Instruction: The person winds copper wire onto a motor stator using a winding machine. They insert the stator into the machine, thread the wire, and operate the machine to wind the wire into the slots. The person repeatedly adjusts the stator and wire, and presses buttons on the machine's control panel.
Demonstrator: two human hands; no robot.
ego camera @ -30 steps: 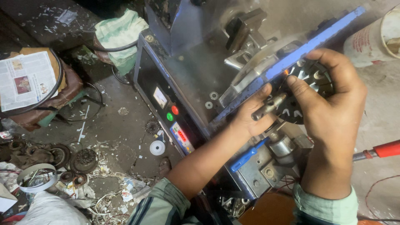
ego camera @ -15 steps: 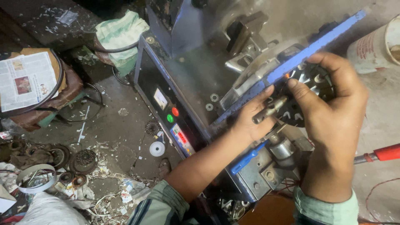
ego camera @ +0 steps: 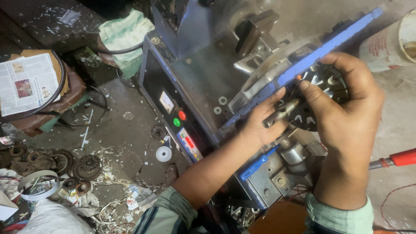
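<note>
Both hands hold a round black stator core (ego camera: pixel 318 97) with slotted teeth and a metal shaft (ego camera: pixel 281 113) sticking out toward me. My left hand (ego camera: pixel 262 121) grips the shaft end from below. My right hand (ego camera: pixel 344 108) wraps over the core from the right, thumb pressed near a thin copper wire at its face. The piece sits against a blue bar (ego camera: pixel 320 52) of a grey winding machine (ego camera: pixel 203 73).
The machine's dark front panel (ego camera: pixel 173 108) has a small display and green and red buttons. A red-handled tool (ego camera: pixel 396 158) lies at right, a white bucket (ego camera: pixel 390 41) beyond. On the floor left: metal cores (ego camera: pixel 89 167), tape roll (ego camera: pixel 164 154), newspaper (ego camera: pixel 26 82), cloth (ego camera: pixel 125 37).
My hands and the core shifted slightly up and right against the blue bar. The grip looks the same.
</note>
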